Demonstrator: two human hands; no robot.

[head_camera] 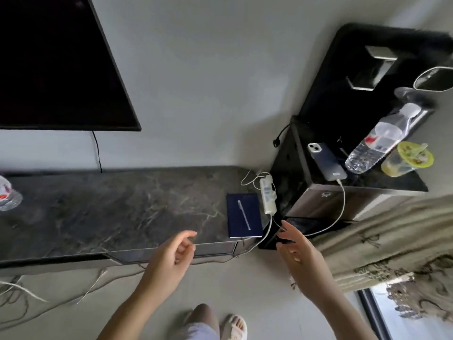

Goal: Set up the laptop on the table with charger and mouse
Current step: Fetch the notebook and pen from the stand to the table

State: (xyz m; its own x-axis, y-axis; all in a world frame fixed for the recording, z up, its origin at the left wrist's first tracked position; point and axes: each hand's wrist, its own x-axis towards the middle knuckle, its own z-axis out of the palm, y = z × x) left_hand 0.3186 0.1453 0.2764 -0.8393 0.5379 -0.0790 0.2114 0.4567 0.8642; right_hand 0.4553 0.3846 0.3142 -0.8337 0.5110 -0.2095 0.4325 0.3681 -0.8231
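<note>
Table (110,207): long dark marble top, bare in the middle, likely slick under a laptop.
Laptop: possibly the dark slab (301,228) low in the gap right of the table; stiff, weighty, best lifted by both side edges.
Power strip (267,196): white, light, cords trailing.
Left hand (171,258): loosely open, empty.
Right hand (297,249): fingers spread, empty, reaching toward the slab.
Writing: none legible.

A dark TV (56,62) hangs on the wall. A pen (244,215) lies on a blue notebook (242,217), beside a white power strip (268,196). On the black cabinet (318,200) sit a phone (326,160), a bottle (377,141) and a cup (404,160).
</note>
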